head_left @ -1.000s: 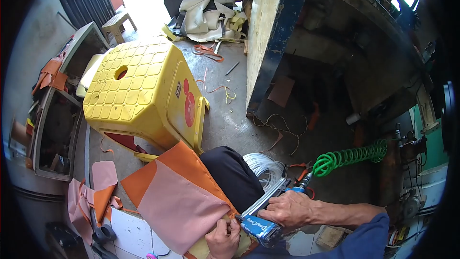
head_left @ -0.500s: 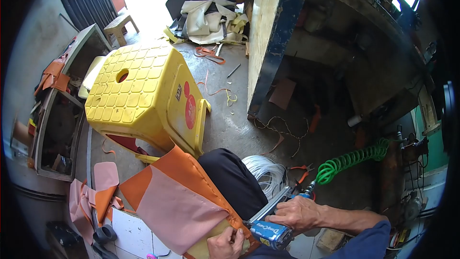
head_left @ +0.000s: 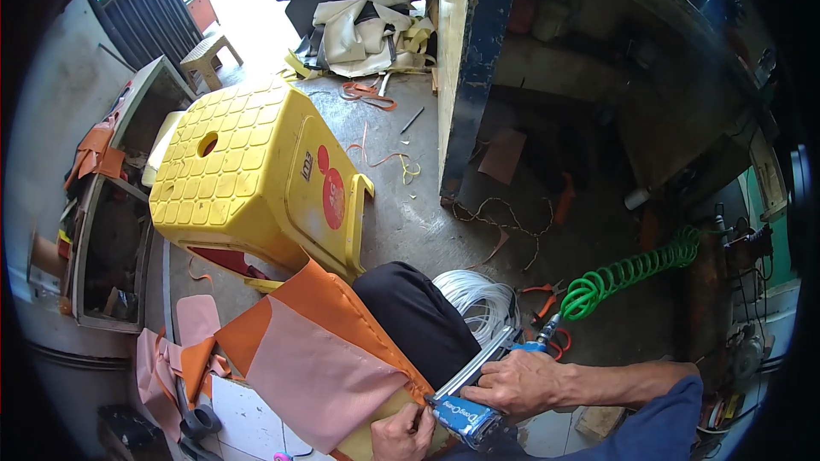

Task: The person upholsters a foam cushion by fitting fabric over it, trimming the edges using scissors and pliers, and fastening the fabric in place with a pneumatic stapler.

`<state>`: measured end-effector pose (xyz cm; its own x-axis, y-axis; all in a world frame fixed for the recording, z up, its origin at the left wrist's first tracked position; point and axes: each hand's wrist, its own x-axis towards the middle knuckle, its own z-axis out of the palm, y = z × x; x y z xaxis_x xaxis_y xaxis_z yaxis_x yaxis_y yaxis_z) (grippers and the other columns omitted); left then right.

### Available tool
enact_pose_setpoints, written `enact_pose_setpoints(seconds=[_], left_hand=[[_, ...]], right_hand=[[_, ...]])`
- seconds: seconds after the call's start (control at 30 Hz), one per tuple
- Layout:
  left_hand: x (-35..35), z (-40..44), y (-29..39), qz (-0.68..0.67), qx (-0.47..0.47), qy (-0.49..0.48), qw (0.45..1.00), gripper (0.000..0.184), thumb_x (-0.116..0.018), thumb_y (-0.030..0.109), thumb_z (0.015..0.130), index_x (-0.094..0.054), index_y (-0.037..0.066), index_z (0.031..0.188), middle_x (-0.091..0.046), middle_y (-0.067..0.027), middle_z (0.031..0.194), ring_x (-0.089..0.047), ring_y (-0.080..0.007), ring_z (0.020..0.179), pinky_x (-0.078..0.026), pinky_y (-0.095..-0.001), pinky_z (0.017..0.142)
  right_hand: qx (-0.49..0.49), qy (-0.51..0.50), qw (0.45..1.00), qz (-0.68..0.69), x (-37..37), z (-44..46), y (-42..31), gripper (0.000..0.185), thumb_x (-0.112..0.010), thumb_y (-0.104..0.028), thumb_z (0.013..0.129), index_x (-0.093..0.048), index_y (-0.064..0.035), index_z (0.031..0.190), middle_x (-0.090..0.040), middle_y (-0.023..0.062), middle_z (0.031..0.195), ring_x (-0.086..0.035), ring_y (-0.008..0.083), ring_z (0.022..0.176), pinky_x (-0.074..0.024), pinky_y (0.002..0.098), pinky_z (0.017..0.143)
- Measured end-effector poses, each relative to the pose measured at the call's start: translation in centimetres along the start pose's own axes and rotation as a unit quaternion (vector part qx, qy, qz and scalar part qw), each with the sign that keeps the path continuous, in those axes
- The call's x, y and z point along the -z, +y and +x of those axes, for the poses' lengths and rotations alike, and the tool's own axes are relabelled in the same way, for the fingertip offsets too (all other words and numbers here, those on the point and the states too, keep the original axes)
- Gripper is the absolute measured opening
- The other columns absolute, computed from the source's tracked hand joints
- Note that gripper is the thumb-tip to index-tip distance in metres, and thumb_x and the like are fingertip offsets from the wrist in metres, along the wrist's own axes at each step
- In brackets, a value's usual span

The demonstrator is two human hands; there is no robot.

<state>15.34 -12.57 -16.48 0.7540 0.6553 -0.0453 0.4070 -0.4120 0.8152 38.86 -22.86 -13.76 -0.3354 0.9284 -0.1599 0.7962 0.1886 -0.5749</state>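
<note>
Across my lap lies a panel covered in orange and pink upholstery material, its underside facing up along one edge. My left hand is closed at the panel's near edge, thumb and fingers pinching the folded orange cover. My right hand is wrapped round a blue pneumatic staple gun. The gun's nose touches or sits very close to the orange edge, just beyond my left fingers; exact contact is hard to make out. A green coiled air hose runs from the gun's handle to the right.
A yellow plastic stool stands ahead on the left. Beside my right knee lie a coil of white cord and orange-handled pliers. Pink and orange scraps lie at left. A blue-edged panel stands ahead.
The staple gun and my right hand have shifted slightly left, bringing the nose nearer the orange edge. The view has tilted a little. My left hand keeps its pinch.
</note>
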Motion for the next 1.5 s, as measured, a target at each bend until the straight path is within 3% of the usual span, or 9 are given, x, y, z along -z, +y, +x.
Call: enact_pose_setpoints(seconds=[0.27, 0.4, 0.53, 0.73, 1.0, 1.07, 1.13, 1.27, 1.5], left_hand=[[-0.6, -0.1, 0.4, 0.057, 0.012, 0.002, 0.998, 0.014, -0.073, 0.014, 0.088, -0.067, 0.001, 0.087, -0.064, -0.0196, 0.065, -0.065, -0.0372, 0.056, -0.052, -0.0433, 0.053], [-0.3, 0.1, 1.6, 0.071, -0.008, -0.001, 0.997, 0.020, -0.075, 0.019, 0.088, -0.065, 0.005, 0.079, -0.061, -0.0183, 0.060, -0.062, -0.0364, 0.051, -0.050, -0.0431, 0.049], [-0.8, -0.2, 0.3, 0.118, 0.008, -0.044, 0.992, 0.024, -0.074, 0.021, 0.090, -0.063, 0.005, 0.076, -0.059, -0.0191, 0.058, -0.061, -0.0375, 0.049, -0.047, -0.0450, 0.046], [0.3, 0.5, 1.3, 0.022, 0.002, -0.035, 0.999, 0.021, -0.072, 0.019, 0.090, -0.064, 0.004, 0.079, -0.059, -0.0206, 0.060, -0.062, -0.0386, 0.052, -0.048, -0.0457, 0.049], [0.0, -0.7, 0.4, 0.032, 0.004, -0.060, 0.998, 0.017, -0.072, 0.018, 0.090, -0.064, 0.004, 0.084, -0.060, -0.0207, 0.062, -0.062, -0.0392, 0.054, -0.049, -0.0463, 0.051], [-0.3, -0.8, 0.7, 0.045, -0.041, -0.002, 0.998, 0.020, -0.074, 0.021, 0.090, -0.065, 0.004, 0.085, -0.061, -0.0203, 0.061, -0.062, -0.0387, 0.053, -0.050, -0.0465, 0.050], [0.1, -1.6, 1.7, 0.110, 0.002, -0.070, 0.991, 0.023, -0.073, 0.025, 0.092, -0.065, 0.004, 0.085, -0.062, -0.0200, 0.061, -0.062, -0.0375, 0.051, -0.049, -0.0462, 0.049], [-1.4, -2.2, 0.8, 0.172, 0.017, -0.069, 0.982, 0.026, -0.071, 0.029, 0.093, -0.063, 0.006, 0.083, -0.060, -0.0186, 0.057, -0.061, -0.0360, 0.047, -0.047, -0.0456, 0.046], [-0.7, -1.6, 0.7, 0.035, -0.001, -0.034, 0.999, 0.019, -0.072, 0.018, 0.090, -0.063, 0.007, 0.078, -0.060, -0.0186, 0.058, -0.061, -0.0372, 0.049, -0.048, -0.0457, 0.047]], right_hand=[[-0.046, -0.015, 0.999, 0.004, -0.1, -0.3, -0.9, 0.045, -0.078, -0.024, 0.074, -0.060, -0.0031, 0.110, -0.068, 0.0161, 0.081, -0.073, 0.0326, 0.079, -0.0599, 0.0455, 0.059], [0.003, 0.083, 0.996, 0.030, -1.2, -1.9, 1.0, 0.050, -0.080, -0.026, 0.072, -0.061, -0.0057, 0.113, -0.066, 0.0112, 0.077, -0.071, 0.0285, 0.075, -0.0578, 0.0421, 0.057], [-0.015, 0.083, 0.996, 0.039, -1.5, -3.4, 1.1, 0.056, -0.083, -0.027, 0.067, -0.062, -0.0075, 0.116, -0.064, 0.0089, 0.075, -0.070, 0.0272, 0.074, -0.0562, 0.0406, 0.057], [0.020, 0.042, 0.999, 0.022, -2.4, -3.0, 0.3, 0.066, -0.081, -0.024, 0.069, -0.060, -0.0055, 0.128, -0.065, 0.0137, 0.084, -0.072, 0.0278, 0.078, -0.0602, 0.0405, 0.059], [-0.015, -0.009, 0.999, -0.032, -3.1, -1.3, -1.5, 0.038, -0.072, -0.020, 0.078, -0.061, -0.0027, 0.110, -0.068, 0.0134, 0.082, -0.072, 0.0284, 0.078, -0.0590, 0.0414, 0.058], [-0.021, 0.008, 0.999, -0.024, -3.0, -1.7, -1.2, 0.040, -0.075, -0.021, 0.075, -0.062, -0.0042, 0.109, -0.069, 0.0126, 0.082, -0.072, 0.0291, 0.077, -0.0588, 0.0425, 0.059], [-0.011, 0.083, 0.996, 0.026, -2.6, -2.9, -0.6, 0.045, -0.078, -0.022, 0.072, -0.062, -0.0067, 0.111, -0.068, 0.0120, 0.080, -0.071, 0.0292, 0.076, -0.0591, 0.0420, 0.061], [-0.053, 0.074, 0.995, 0.030, -3.3, -5.0, 0.1, 0.054, -0.080, -0.022, 0.068, -0.061, -0.0092, 0.117, -0.065, 0.0094, 0.078, -0.070, 0.0272, 0.080, -0.0574, 0.0408, 0.061], [-0.007, 0.076, 0.997, 0.011, -3.9, -4.2, -1.0, 0.045, -0.074, -0.017, 0.073, -0.064, -0.0061, 0.116, -0.064, 0.0082, 0.077, -0.070, 0.0234, 0.078, -0.0575, 0.0373, 0.055]])
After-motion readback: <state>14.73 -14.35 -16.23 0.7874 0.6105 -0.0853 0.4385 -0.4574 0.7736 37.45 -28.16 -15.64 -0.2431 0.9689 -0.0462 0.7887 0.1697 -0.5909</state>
